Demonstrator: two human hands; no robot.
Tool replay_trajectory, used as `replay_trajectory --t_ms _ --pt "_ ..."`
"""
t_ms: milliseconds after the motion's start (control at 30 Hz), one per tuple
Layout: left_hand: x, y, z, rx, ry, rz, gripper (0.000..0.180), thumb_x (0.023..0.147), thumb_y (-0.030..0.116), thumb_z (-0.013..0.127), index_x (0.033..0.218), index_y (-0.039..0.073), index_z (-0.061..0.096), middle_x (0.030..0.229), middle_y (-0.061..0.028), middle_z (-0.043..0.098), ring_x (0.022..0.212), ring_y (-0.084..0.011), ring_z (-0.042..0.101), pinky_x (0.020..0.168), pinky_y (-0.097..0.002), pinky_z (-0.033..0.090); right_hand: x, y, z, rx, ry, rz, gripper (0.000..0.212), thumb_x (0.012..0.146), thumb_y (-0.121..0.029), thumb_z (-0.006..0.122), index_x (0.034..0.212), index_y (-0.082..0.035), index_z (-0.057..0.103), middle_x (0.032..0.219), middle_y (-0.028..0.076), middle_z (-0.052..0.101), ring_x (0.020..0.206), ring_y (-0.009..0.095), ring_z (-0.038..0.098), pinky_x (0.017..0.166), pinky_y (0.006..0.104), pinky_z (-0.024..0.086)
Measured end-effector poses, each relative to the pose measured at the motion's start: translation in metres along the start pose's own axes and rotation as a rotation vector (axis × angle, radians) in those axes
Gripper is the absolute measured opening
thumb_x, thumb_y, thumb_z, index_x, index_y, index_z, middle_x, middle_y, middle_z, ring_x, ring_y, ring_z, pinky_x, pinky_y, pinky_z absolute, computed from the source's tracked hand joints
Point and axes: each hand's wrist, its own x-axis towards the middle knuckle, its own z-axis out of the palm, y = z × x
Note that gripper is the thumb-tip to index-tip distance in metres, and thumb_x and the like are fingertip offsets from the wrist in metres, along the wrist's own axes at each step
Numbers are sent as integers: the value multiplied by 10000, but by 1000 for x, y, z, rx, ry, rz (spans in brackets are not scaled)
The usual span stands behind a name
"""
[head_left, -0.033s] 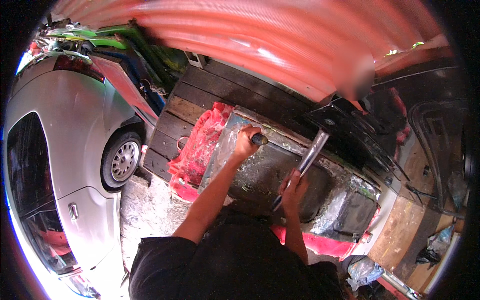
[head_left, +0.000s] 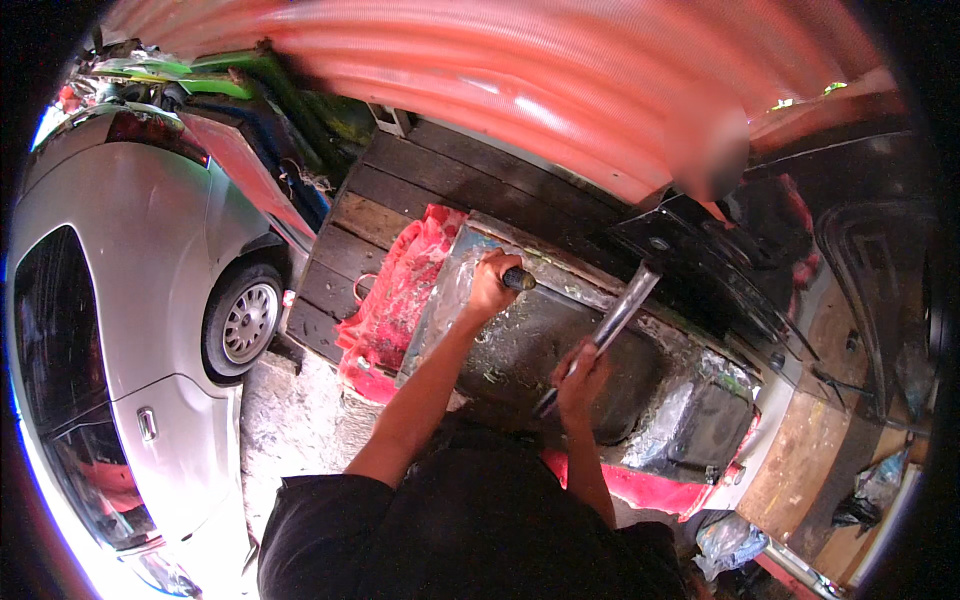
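A worn metal panel [head_left: 520,345], dark grey in its middle with flaking pale edges, lies in front of me. Over its far left part, my left hand [head_left: 490,284] is closed round the dark handle [head_left: 520,279] of a tool with a thin metal shaft. That shaft runs to the right, low over the panel. My right hand [head_left: 582,385] grips a long silver metal bar [head_left: 626,305], slanted above the panel's middle. The bar's thicker end points away from me to the right, and its dark lower end sticks out below my fist.
Red cloth [head_left: 385,310] pads the panel on a bench of dark wooden planks [head_left: 440,170]. A silver car [head_left: 165,260] stands at left. Red corrugated sheeting [head_left: 500,75] hangs behind. Black panels [head_left: 720,250] and a brown board [head_left: 800,450] lie at right.
The metal bar and my right hand have shifted very slightly, the bar's lower end a little to the left. My left hand and its tool stay in place.
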Motion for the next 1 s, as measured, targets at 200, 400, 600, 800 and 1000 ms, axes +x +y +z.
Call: replay_trajectory --t_ms 200,400,600,800,1000 --pt "7 -1 -9 -41 -30 -49 175 594 34 681 690 70 539 676 -125 540 727 -346 558 660 -434 422 17 62 22 -534 -79 -142 382 1001 -378 471 854 -28 515 545 47 475 400 145 462 401 338 358" --pt "12 -6 -6 -19 -83 -13 179 606 58 700 699 73 548 674 -136 531 730 -355 551 674 -432 421 1 28 11 -272 7 -195 279 990 -314 503 949 -38 517 562 29 468 462 110 490 431 307 418" --pt "-10 -43 8 15 -36 59 201 580 21 711 746 67 608 715 -88 595 707 -289 592 649 -374 462 6 67 23 -756 -295 -344 342 978 -339 519 1032 -2 535 601 11 509 486 129 509 443 300 413" --pt "8 -5 -8 -19 -98 49 195 574 33 682 674 75 520 690 -78 579 751 -324 556 696 -441 421 -3 26 15 -232 -120 37 291 998 -334 488 956 -47 510 575 -5 480 437 94 479 391 280 382" --pt "4 -8 -9 26 -160 133 218 573 84 699 721 106 540 703 -53 579 789 -292 569 750 -414 420 4 19 16 -131 -32 54 365 1007 -394 451 835 -73 446 512 -3 413 362 81 415 325 258 340"
